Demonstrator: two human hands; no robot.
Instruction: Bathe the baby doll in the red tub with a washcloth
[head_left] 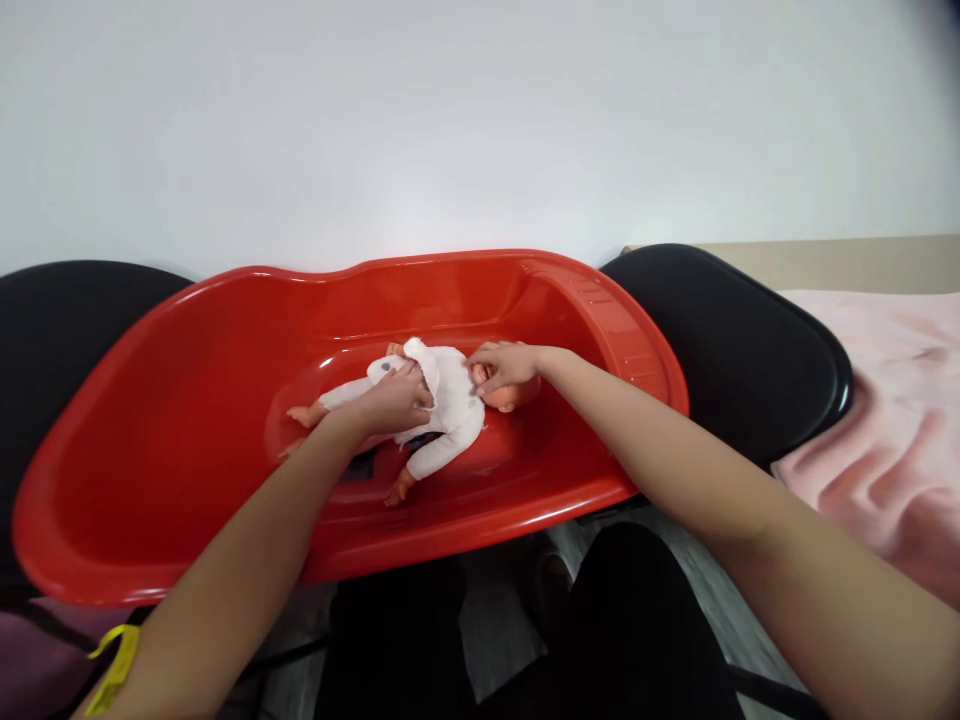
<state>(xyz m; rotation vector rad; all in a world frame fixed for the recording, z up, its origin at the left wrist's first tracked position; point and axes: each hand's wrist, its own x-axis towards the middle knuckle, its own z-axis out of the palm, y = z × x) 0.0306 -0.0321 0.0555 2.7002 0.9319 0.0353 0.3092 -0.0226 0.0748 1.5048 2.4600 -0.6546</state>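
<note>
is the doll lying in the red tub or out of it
In: the doll lies on the floor of the red tub, both hands on it.

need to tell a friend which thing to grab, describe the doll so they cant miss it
Find the big red plastic tub resting across two black chairs. On its floor lies the doll, under both hands: left hand on its body, right hand at its head. It is the only white-clothed thing in the tub.
</note>
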